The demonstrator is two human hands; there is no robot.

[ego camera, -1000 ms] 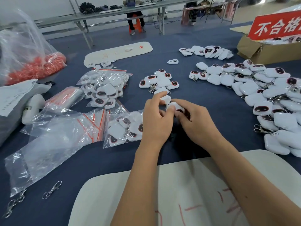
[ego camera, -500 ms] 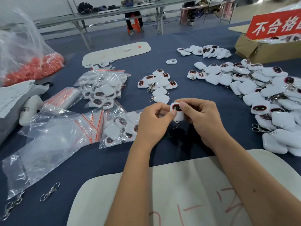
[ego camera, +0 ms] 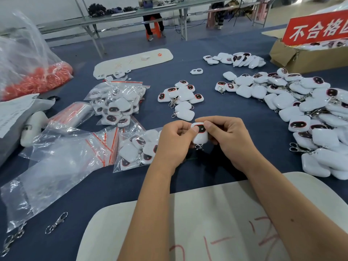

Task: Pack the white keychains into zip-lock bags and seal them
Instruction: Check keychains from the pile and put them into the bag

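Both hands pinch one white keychain (ego camera: 200,134) above the blue table (ego camera: 235,117): left hand (ego camera: 175,143) at 9 o'clock, right hand (ego camera: 228,140) at 3. Its long axis runs 12 to 6, dark window up, clasp hanging down. A second ago it lay flatter, half hidden under the fingers.

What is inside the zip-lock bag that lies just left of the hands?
The zip-lock bag holds several white keychains, some showing dark faces, plus metal clasps. Its right end is hidden behind the left hand, so the full count cannot be seen.
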